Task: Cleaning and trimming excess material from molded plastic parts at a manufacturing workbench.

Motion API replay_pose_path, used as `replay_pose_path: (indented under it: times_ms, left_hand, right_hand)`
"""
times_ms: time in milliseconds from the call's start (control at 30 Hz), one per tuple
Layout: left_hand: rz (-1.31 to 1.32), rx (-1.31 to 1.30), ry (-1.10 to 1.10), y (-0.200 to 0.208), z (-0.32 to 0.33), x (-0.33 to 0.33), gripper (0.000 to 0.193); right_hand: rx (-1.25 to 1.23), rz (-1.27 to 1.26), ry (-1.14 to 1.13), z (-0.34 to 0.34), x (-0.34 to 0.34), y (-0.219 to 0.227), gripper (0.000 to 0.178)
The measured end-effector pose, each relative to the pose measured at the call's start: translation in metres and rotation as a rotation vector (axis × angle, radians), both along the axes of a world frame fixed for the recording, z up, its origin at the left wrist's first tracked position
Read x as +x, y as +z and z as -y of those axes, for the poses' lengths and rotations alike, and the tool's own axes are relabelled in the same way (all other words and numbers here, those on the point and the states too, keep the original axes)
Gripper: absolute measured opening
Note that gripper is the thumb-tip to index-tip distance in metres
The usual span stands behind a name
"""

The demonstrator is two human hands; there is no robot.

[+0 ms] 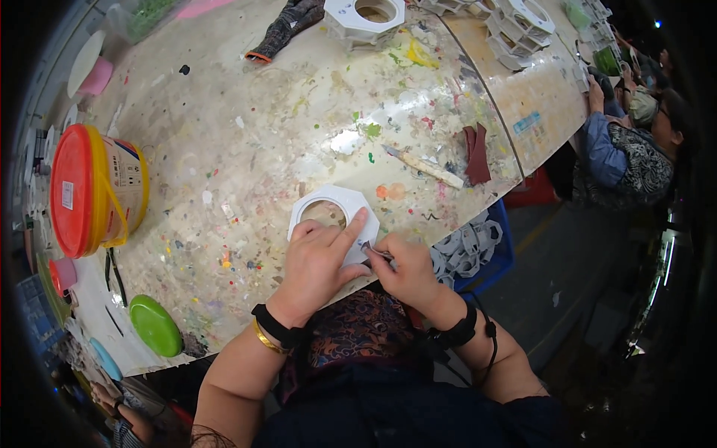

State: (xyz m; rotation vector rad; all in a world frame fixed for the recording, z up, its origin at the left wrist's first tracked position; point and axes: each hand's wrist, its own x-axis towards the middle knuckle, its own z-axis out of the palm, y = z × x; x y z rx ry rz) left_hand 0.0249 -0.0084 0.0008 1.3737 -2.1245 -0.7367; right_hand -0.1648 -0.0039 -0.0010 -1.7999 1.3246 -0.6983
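Hands are both down at the near edge of a paint-splattered table, working on a white octagonal frame with a round hole in it. Left hand lies flat on top of the frame, index finger stretched out along its right side, other fingers loosely curled, so it's pressing rather than gripping. Right hand is pinched shut on a small thin tool whose tip touches the frame's right edge. Red-lidded yellow bucket sits well off to the left, a scraper and folded dark red sandpaper lie further back on the right
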Motion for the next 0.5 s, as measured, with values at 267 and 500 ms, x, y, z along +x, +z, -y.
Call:
replay_pose_path:
  times_ms: [267, 500]
  left_hand:
    - [0.002, 0.036, -0.014, 0.004, 0.002, 0.000, 0.090]
    - [-0.001, 0.017, -0.006, 0.005, 0.003, -0.002, 0.089]
  right_hand:
    - [-0.127, -0.085, -0.047, 0.002, -0.004, -0.001, 0.014]
    - [-0.122, 0.001, 0.034, -0.008, -0.008, -0.005, 0.017]
